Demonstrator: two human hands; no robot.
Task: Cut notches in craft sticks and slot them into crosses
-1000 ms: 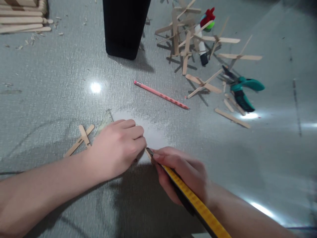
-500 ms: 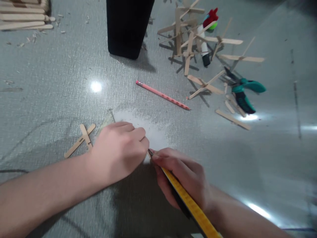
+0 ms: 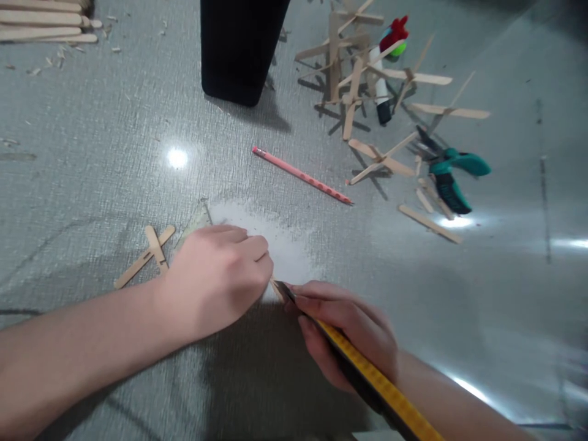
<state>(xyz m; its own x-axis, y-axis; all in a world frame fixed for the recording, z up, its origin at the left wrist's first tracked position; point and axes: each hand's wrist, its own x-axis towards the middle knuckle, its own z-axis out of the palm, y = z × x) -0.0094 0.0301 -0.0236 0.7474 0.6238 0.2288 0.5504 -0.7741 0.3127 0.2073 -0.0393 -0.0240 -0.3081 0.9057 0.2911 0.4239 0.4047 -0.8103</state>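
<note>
Gripping yellow knife [image 3: 370, 369] in our right hand [image 3: 356, 324], blade [image 3: 285, 290] pointing far-left; our left hand [image 3: 220, 278], clenched, pinches wood stick [image 3: 276, 290] slanting out near-right, alongside blade, contact unclear.

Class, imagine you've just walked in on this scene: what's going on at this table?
The left hand pinches a thin wooden stick low over the table. The right hand holds a yellow and black knife, its blade at the stick. Beyond them lie a pink pencil, green-handled pliers and several crossed-stick pieces.
</note>
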